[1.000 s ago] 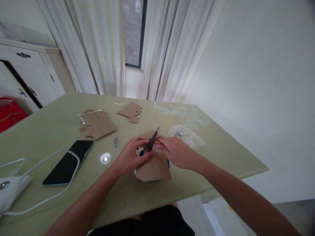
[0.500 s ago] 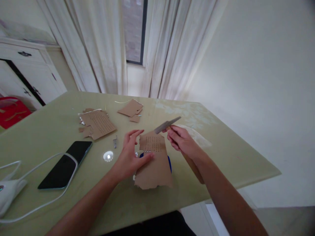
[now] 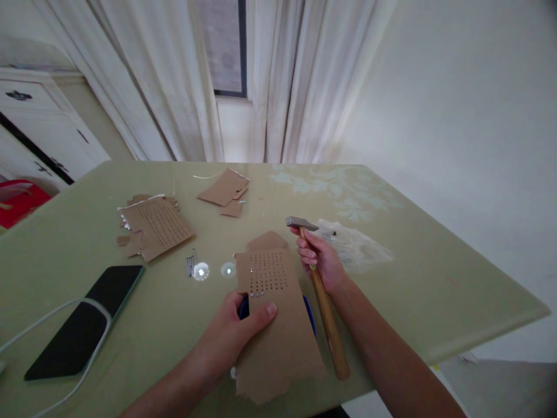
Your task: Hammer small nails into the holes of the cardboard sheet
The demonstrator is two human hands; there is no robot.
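My left hand (image 3: 241, 325) grips the left edge of a brown cardboard piece (image 3: 278, 342), thumb on top and fingers hidden underneath. Rows of small holes cross its upper part, with a few shiny nail heads along the lowest row. A blue object (image 3: 309, 315) shows from under both sides of the cardboard. In my right hand (image 3: 319, 258) is a hammer (image 3: 327, 316), held near its metal head, the wooden handle slanting down toward me. Beside the cardboard, several loose nails (image 3: 190, 266) lie on the table.
A punched cardboard piece (image 3: 163, 226) and smaller scraps (image 3: 226, 188) lie farther back. At left is a black phone (image 3: 87, 319) with a white cable (image 3: 102, 310) across it. A clear plastic bag (image 3: 357, 247) rests right of the hammer on the greenish table (image 3: 426, 273).
My left hand has closed on the cardboard's left edge, and the cardboard's upper end looks raised. The hammer has turned, so its handle now shows beside the cardboard. The view has shifted closer.
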